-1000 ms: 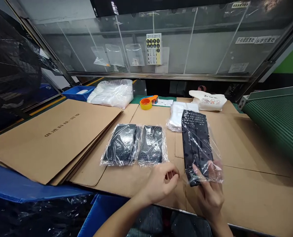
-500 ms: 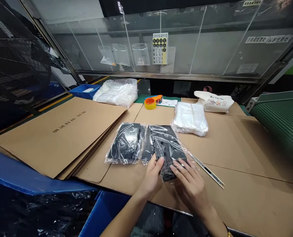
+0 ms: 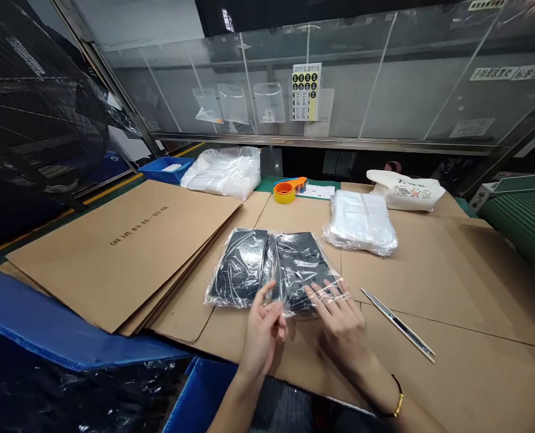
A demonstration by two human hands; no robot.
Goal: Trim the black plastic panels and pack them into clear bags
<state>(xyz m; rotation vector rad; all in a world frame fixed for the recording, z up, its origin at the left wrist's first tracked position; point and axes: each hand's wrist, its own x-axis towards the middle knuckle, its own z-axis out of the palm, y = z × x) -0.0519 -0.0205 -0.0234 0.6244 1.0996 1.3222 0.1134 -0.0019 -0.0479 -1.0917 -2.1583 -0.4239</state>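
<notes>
The right hand (image 3: 339,319) lies, fingers spread, on the right bagged black panel (image 3: 301,261), just ahead of it. The left hand (image 3: 262,328) is half curled, forefinger out, near both panels; whether it pinches anything I cannot tell. Beyond it rests the left bagged black panel (image 3: 240,261); a slim strip (image 3: 400,328) lies right of the right hand

Free cardboard (image 3: 470,294) at right, slim strip (image 3: 400,327) before it, bagged parts (image 3: 240,261) ahead
</notes>
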